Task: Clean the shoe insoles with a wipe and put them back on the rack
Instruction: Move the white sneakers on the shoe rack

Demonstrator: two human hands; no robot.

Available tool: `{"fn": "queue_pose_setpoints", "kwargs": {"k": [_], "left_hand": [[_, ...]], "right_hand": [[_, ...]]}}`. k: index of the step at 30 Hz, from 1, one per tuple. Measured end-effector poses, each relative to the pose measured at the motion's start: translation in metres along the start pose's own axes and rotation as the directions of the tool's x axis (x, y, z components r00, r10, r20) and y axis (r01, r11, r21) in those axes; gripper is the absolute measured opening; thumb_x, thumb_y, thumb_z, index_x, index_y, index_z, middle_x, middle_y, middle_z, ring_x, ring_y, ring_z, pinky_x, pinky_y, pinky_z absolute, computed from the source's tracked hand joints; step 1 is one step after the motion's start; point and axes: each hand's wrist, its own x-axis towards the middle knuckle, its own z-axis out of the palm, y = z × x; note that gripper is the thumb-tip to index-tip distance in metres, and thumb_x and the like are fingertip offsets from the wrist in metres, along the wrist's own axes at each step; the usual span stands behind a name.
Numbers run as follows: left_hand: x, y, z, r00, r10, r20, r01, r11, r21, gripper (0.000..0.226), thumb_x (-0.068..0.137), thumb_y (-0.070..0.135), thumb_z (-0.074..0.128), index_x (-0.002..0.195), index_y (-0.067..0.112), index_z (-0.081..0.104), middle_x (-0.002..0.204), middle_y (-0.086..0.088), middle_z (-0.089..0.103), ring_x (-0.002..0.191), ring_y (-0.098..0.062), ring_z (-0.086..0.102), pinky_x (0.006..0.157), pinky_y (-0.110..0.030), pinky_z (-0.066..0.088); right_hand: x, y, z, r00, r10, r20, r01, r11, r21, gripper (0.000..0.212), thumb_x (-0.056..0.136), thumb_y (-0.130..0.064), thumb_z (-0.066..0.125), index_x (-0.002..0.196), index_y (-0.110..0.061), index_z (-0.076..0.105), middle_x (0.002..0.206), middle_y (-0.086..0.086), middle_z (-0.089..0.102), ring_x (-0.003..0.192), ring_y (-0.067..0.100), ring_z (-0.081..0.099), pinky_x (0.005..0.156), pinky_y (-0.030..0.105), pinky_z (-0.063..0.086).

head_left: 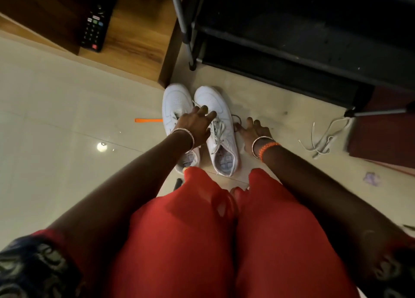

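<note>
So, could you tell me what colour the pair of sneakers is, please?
White, seen in the head view: sneakers.

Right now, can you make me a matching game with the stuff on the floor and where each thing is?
Things:
1. white shoes
2. remote control
3. loose white lace
4. orange strip

Places:
A. on the wooden shelf, top left
B. on the floor just left of the shoes
C. side by side on the floor, under the left hand
D. on the floor to the right, beyond the right hand

Pairs: 1-C, 2-A, 3-D, 4-B
</note>
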Motion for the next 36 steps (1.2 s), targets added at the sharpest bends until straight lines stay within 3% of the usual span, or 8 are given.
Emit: {"fn": "queue_pose_setpoints", "kwargs": {"k": [3, 6, 13, 18, 20, 26, 33, 36], "left_hand": [[0.015, -0.004, 0.008, 0.972, 0.197, 0.130, -0.225, 0.942, 0.249, 0.065, 0.093, 0.036, 0.050, 0.149, 0.029, 0.018, 0.157, -0.009, 0.009, 0.144, -0.030, 0.010, 0.102, -0.046, 0.036], [0.024, -0.005, 0.016, 0.937, 0.234, 0.261, -0.317, 0.882, 0.348, 0.067, 0.094, 0.043, 0.047, 0.149, 0.035, 0.011, 0.159, -0.006, 0.000, 0.146, -0.029, 0.001, 0.108, -0.047, 0.031], [0.026, 0.021, -0.001, 0.948, 0.237, 0.212, -0.305, 0.868, 0.392, 0.047, 0.099, 0.009, 0.035, 0.144, 0.017, 0.030, 0.145, -0.015, 0.032, 0.126, -0.035, 0.042, 0.092, -0.043, 0.044], [0.024, 0.020, -0.003, 0.924, 0.296, 0.244, -0.378, 0.805, 0.457, 0.034, 0.099, 0.007, 0.035, 0.129, 0.008, 0.051, 0.133, -0.014, 0.047, 0.110, -0.035, 0.059, 0.079, -0.040, 0.049], [0.021, 0.013, -0.004, 0.928, 0.293, 0.232, -0.372, 0.776, 0.509, 0.031, 0.099, 0.009, 0.038, 0.125, 0.012, 0.054, 0.130, -0.009, 0.052, 0.107, -0.031, 0.061, 0.076, -0.036, 0.049], [0.032, 0.025, -0.008, 0.949, 0.238, 0.206, -0.313, 0.776, 0.548, 0.026, 0.096, 0.005, 0.042, 0.113, 0.015, 0.059, 0.115, -0.005, 0.063, 0.106, -0.028, 0.061, 0.078, -0.034, 0.047], [0.037, 0.029, -0.016, 0.981, 0.139, 0.133, -0.189, 0.833, 0.520, 0.025, 0.089, 0.006, 0.051, 0.111, 0.016, 0.059, 0.108, -0.001, 0.065, 0.100, -0.026, 0.062, 0.070, -0.031, 0.038], [0.039, 0.025, -0.032, 0.993, 0.076, 0.085, -0.109, 0.846, 0.522, 0.023, 0.090, 0.008, 0.052, 0.110, 0.016, 0.060, 0.108, -0.002, 0.065, 0.100, -0.027, 0.062, 0.076, -0.033, 0.041]], "right_hand": [[0.004, 0.013, 0.012, 0.998, 0.033, 0.052, -0.029, 0.995, -0.093, 0.080, 0.083, -0.020, 0.058, 0.148, -0.033, 0.012, 0.141, 0.009, 0.022, 0.126, 0.030, 0.030, 0.094, 0.041, 0.041], [0.001, 0.032, 0.022, 0.995, 0.082, 0.055, -0.076, 0.991, -0.109, 0.085, 0.081, -0.020, 0.061, 0.148, -0.035, 0.010, 0.142, 0.009, 0.021, 0.126, 0.030, 0.030, 0.092, 0.040, 0.040], [-0.002, 0.039, 0.024, 0.998, -0.070, -0.007, 0.070, 0.997, -0.043, 0.096, 0.078, -0.001, 0.055, 0.147, -0.039, 0.001, 0.138, 0.011, 0.023, 0.119, 0.032, 0.036, 0.090, 0.042, 0.042], [0.015, 0.014, 0.028, 0.999, -0.017, -0.037, 0.011, 0.990, -0.143, 0.089, 0.078, -0.019, 0.062, 0.147, -0.038, 0.008, 0.140, 0.009, 0.024, 0.126, 0.030, 0.029, 0.100, 0.046, 0.032], [0.016, 0.015, 0.035, 0.996, 0.058, -0.066, -0.070, 0.979, -0.193, 0.089, 0.080, -0.027, 0.061, 0.148, -0.036, 0.003, 0.147, 0.010, 0.016, 0.132, 0.032, 0.022, 0.106, 0.050, 0.025], [0.012, 0.047, 0.033, 0.943, 0.331, -0.046, -0.332, 0.943, -0.035, 0.075, 0.090, -0.024, 0.049, 0.150, -0.031, 0.003, 0.153, 0.016, 0.001, 0.139, 0.038, 0.010, 0.108, 0.055, 0.023], [0.012, 0.078, 0.021, 0.908, 0.407, 0.095, -0.418, 0.877, 0.237, 0.080, 0.085, -0.023, 0.056, 0.149, -0.030, 0.010, 0.156, 0.011, -0.009, 0.141, 0.037, 0.002, 0.109, 0.053, 0.022], [0.009, 0.083, 0.013, 0.938, 0.287, 0.195, -0.335, 0.895, 0.295, 0.078, 0.085, -0.018, 0.052, 0.148, -0.037, 0.010, 0.157, 0.001, -0.014, 0.144, 0.031, -0.006, 0.112, 0.053, 0.016]]}}
